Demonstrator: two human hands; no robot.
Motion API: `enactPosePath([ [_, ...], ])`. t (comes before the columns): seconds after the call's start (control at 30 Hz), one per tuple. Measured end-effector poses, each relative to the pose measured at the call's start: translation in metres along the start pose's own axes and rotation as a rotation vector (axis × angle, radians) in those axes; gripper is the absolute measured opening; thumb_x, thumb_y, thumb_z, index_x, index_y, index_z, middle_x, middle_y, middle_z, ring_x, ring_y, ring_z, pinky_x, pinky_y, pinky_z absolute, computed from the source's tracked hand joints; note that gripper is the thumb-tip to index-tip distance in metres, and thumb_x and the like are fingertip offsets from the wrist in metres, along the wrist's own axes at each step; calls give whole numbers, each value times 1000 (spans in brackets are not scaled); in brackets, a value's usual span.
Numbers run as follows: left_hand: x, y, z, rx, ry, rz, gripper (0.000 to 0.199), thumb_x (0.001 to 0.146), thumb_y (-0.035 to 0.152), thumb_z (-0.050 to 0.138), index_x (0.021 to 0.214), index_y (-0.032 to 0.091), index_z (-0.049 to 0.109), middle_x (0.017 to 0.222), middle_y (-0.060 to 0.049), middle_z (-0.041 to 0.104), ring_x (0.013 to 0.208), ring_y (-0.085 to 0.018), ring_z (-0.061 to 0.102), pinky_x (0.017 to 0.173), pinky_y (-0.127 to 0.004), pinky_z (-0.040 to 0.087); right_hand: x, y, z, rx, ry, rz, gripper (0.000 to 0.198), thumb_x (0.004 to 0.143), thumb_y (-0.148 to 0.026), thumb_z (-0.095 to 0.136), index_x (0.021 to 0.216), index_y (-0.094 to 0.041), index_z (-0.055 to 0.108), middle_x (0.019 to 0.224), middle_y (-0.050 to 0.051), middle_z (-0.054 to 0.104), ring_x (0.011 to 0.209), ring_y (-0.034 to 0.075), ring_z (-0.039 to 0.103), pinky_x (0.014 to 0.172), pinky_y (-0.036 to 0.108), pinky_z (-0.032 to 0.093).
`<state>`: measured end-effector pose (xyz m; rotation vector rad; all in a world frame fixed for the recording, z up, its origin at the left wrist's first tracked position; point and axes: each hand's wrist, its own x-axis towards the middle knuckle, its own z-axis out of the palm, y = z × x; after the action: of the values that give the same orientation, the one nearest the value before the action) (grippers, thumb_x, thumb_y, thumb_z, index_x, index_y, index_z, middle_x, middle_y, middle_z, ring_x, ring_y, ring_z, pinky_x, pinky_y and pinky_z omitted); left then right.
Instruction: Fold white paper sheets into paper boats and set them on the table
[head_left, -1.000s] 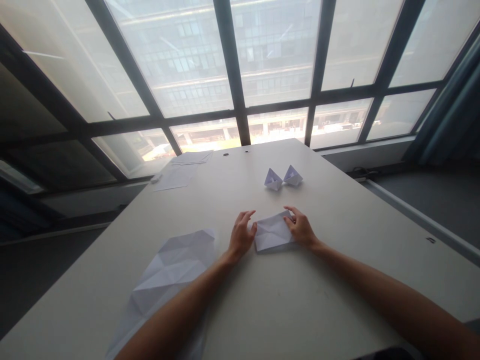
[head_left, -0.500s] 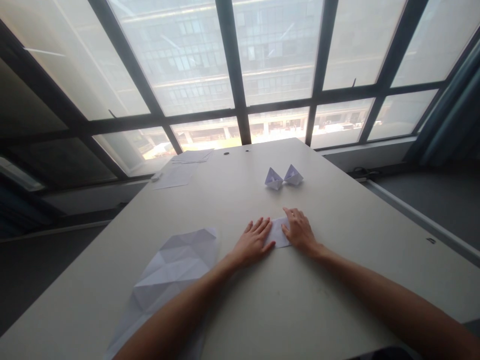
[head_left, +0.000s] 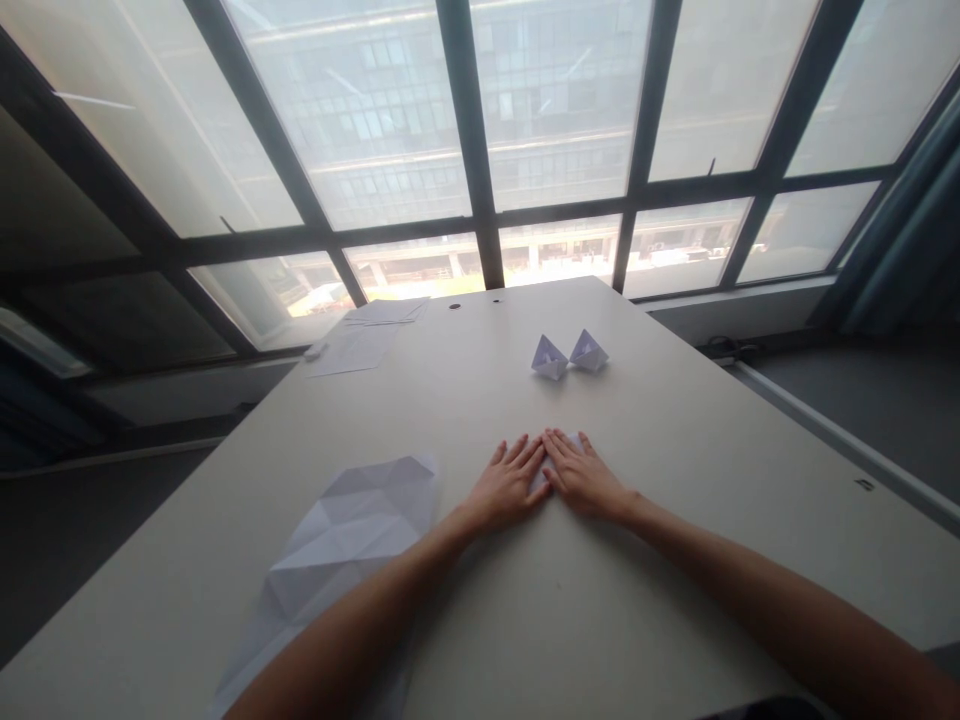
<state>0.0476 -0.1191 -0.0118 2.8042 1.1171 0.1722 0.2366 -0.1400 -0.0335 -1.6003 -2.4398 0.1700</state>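
Observation:
Both my hands lie flat on a small folded piece of white paper (head_left: 576,441) on the white table. My left hand (head_left: 508,484) presses its left part, fingers slightly spread and pointing away from me. My right hand (head_left: 583,478) rests palm down beside it, its fingertips touching or nearly touching the left fingers. Most of the folded paper is hidden under the hands; only slivers show between and beyond them. Left of my left forearm lies a large creased sheet of paper (head_left: 352,525), partly covered by that arm.
Two folded paper boats (head_left: 550,358) stand side by side farther back on the table (head_left: 675,440). Flat paper sheets (head_left: 349,352) lie at the far left, with a small white object (head_left: 315,351) at their edge. Tall windows (head_left: 559,110) rise behind the table.
My right hand has slid left across the folded paper, up against my left hand, and flattened over it. The left hand stays in place.

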Motion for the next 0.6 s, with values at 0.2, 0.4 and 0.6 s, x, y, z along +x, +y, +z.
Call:
enactPosePath([
  [0.2, 0, -2, 2, 11, -8, -3, 67, 98, 59, 20, 154, 24, 15, 160, -3, 16, 148, -23, 10, 119, -45, 9, 1, 2, -1, 12, -21, 39, 64, 98, -44, 26, 152, -10, 24, 159, 13, 18, 147, 24, 12, 118, 51, 4],
  [0.4, 0, -2, 3, 15, 2, -17, 69, 97, 60, 20, 154, 21, 16, 160, -6, 17, 148, -22, 11, 119, -43, 9, 1, 3, -2, 29, -33, 27, 65, 98, -46, 26, 153, -12, 21, 159, 12, 16, 147, 24, 11, 117, 51, 4],
  [0.6, 0, -3, 4, 23, 8, -28, 71, 97, 61, 21, 154, 19, 15, 160, -7, 17, 148, -22, 12, 119, -45, 7, 2, 5, -2, 46, -43, 16, 66, 98, -48, 27, 153, -12, 21, 159, 12, 16, 148, 23, 10, 117, 52, 5],
])
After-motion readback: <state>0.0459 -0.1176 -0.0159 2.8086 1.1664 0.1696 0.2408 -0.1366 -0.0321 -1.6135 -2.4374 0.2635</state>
